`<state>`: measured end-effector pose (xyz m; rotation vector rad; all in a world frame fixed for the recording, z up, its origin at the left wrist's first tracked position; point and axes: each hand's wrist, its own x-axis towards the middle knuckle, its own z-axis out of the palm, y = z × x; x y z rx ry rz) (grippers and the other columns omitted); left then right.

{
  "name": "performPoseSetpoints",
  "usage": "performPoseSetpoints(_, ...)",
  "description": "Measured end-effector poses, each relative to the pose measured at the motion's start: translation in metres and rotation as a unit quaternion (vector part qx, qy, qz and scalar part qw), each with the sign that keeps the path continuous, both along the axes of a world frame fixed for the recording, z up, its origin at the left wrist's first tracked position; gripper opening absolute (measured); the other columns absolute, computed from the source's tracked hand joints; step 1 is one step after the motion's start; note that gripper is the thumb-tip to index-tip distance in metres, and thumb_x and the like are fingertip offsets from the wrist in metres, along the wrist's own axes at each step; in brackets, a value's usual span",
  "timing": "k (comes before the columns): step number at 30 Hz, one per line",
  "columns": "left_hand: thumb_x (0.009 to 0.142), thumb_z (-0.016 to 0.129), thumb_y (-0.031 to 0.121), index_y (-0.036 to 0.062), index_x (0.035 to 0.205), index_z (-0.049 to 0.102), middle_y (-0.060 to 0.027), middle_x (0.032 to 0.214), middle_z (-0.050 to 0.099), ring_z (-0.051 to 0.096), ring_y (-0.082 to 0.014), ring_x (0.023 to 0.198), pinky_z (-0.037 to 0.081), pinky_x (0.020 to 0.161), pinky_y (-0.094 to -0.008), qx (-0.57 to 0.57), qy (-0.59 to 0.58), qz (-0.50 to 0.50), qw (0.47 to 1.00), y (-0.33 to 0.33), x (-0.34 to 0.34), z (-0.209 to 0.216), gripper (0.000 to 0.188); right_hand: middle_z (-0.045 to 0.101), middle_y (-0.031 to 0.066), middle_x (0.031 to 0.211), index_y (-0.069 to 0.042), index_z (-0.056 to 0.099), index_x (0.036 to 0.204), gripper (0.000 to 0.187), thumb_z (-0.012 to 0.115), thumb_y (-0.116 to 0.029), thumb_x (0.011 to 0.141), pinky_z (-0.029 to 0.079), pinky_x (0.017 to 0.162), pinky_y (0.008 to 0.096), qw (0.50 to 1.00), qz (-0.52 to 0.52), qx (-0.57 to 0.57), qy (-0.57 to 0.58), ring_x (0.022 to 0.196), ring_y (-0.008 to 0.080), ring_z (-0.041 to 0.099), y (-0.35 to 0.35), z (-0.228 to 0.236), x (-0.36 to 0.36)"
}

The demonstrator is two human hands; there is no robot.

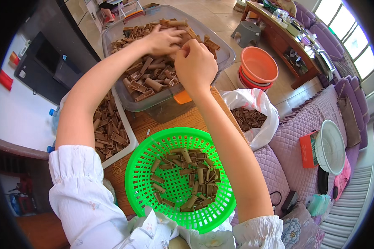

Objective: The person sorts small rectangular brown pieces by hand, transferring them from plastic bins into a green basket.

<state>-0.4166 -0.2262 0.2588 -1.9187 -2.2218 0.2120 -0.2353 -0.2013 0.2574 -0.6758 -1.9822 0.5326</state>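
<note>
Both my hands are over a large translucent grey bin (pixel 131 101) heaped with brown channel-shaped pieces (pixel 153 81). My left hand (pixel 166 41) reaches across the heap, back upward, its fingers stretched out and slightly blurred. Close beside it, my right hand (pixel 196 64) is closed above the bin's near right side. Its fingers are curled, and the hand itself hides whatever they hold. Below my forearms, a bright green plastic basket (pixel 133 182) contains more loose brown pieces (pixel 191 178), mostly along its right side.
A white tray (pixel 131 141) of brown pieces lies left, partly behind my left forearm. On the right stand a white plastic bag (pixel 264 135) with brown bits, stacked basins (pixel 259 64) and a grey stool (pixel 246 34). A purple sofa (pixel 295 118) borders the wooden table (pixel 166 120).
</note>
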Motion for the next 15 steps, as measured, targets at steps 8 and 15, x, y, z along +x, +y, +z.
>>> performPoseSetpoints(8, 0.078, 0.018, 0.074, 0.0314, 0.140, 0.013, -0.0035, 0.145, 0.018, 0.023, -0.0254, 0.132, 0.019, 0.106, -0.0522, -0.050, 0.022, 0.337, 0.940, -0.020, -0.110, -0.003, 0.075, 0.057, 0.0089, 0.070, -0.005, 0.055, 0.069, 0.008, 0.055, -0.013, 0.072, 0.045, 0.054, 0.0384, 1.000, 0.007, 0.030, 0.006, 0.063, 0.0280, 0.057, 0.002, -0.001, 0.001)
performPoseSetpoints(15, 0.079, 0.015, 0.073, 0.0212, 0.139, 0.023, -0.0061, 0.145, 0.020, 0.024, -0.0260, 0.131, 0.022, 0.107, -0.0376, 0.027, -0.210, 0.326, 0.921, -0.064, -0.192, -0.024, 0.080, 0.056, 0.0091, 0.069, -0.006, 0.055, 0.069, 0.008, 0.055, -0.013, 0.072, 0.045, 0.054, 0.0380, 0.999, 0.021, 0.022, 0.012, 0.063, 0.0277, 0.057, -0.009, 0.005, -0.001)
